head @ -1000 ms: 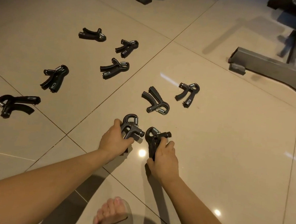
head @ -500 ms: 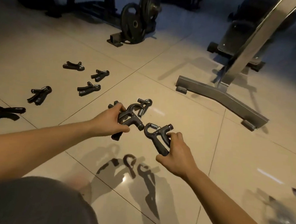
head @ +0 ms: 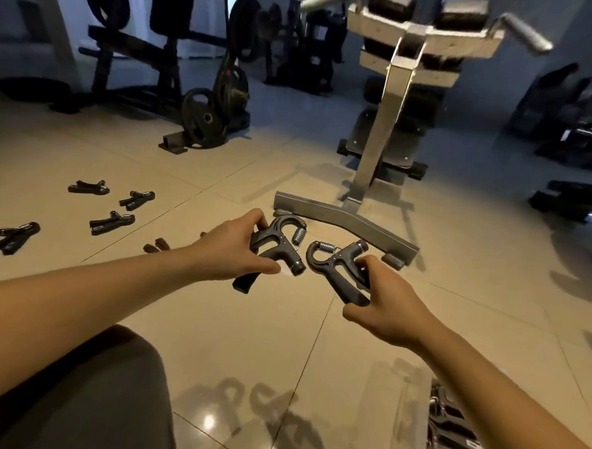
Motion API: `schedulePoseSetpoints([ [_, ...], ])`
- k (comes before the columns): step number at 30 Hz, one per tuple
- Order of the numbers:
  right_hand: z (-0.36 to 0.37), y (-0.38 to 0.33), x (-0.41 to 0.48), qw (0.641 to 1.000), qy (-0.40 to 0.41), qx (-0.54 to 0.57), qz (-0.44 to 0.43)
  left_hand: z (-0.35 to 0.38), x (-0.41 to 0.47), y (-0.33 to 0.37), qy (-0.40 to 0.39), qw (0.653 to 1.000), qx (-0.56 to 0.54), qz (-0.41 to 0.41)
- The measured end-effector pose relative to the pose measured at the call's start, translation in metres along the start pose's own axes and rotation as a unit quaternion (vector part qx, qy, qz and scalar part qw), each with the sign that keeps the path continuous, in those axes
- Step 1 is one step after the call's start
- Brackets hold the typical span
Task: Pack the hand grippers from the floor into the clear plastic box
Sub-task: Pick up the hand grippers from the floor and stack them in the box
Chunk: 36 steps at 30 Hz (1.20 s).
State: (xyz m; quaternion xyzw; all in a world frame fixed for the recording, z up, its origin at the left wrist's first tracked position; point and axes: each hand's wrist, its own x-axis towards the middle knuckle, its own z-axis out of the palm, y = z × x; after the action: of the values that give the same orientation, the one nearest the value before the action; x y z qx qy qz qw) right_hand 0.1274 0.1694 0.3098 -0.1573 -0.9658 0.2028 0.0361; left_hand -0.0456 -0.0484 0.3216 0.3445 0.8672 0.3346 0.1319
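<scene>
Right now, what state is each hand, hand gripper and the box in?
Left hand: grips a black spring-loaded hand gripper, held above the floor.
Right hand: grips a second black hand gripper, also off the floor.
Loose black hand grippers: at least four lie on the tiles, unpacked.
Clear plastic box: lower right, blurred, holds dark grippers.

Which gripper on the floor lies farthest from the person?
The back-left gripper, highest in the view. Its neighbour lies to its right, slightly nearer; the others lie nearer still.
</scene>
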Motion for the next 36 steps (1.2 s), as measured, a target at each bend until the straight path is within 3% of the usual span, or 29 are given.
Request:
schedulePoseSetpoints([
  [10, -0.085, 0.113, -0.097, 0.991, 0.06, -0.114, 0.04, 0.124, -0.025, 0.118, 0.062, 0.996, 0.066, 0.01],
  [18, -0.098, 0.193, -0.134, 0.988, 0.066, -0.117, 0.071, 0.153, -0.029, 0.209, -0.056, 0.976, 0.206, 0.049],
  [25, -0.095, 0.229, -0.119, 0.993, 0.033, -0.091, 0.071, 0.214, -0.025, 0.198, -0.049, 0.982, 0.179, 0.016],
  [36, -0.056, 0.349, -0.111, 0.987, -0.065, -0.12, 0.088, 0.255, 0.022, 0.205, -0.051, 0.946, 0.316, 0.04],
])
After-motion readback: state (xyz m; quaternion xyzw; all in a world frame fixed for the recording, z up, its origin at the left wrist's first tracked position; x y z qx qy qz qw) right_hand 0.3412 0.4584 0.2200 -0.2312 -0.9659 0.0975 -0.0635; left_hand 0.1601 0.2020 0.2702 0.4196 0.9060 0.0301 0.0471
